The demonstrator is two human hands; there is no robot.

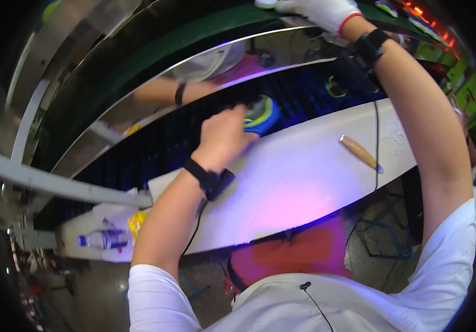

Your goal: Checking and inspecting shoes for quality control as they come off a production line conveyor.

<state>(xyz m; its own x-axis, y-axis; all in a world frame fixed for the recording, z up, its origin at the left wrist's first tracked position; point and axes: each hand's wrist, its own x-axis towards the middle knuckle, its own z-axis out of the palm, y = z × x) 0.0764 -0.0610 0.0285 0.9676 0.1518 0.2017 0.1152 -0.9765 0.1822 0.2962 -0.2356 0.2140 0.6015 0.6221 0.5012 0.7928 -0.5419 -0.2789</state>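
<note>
My bare left hand (224, 137) is closed at the collar of a blue shoe (267, 117) with a yellow-green rim and grey inside. That shoe sits over the dark slatted conveyor, just past the white table's far edge. My right hand (323, 14), in a white glove with a red cuff, reaches up to the green belt (216, 27). Its fingers meet a small pale thing (265, 3) cut off by the picture's top edge. Farther right on the dark conveyor, another shoe (336, 87) with a yellow-green rim is partly hidden by my right wrist.
On the white table (293, 177) lie a wooden-handled tool (361, 153) and a dark cable (377, 133). A plastic bottle (103, 240) and a yellow packet (137, 223) lie at the left end. A shiny metal panel (155, 99) runs between the belts. More shoes (429, 27) rest at upper right.
</note>
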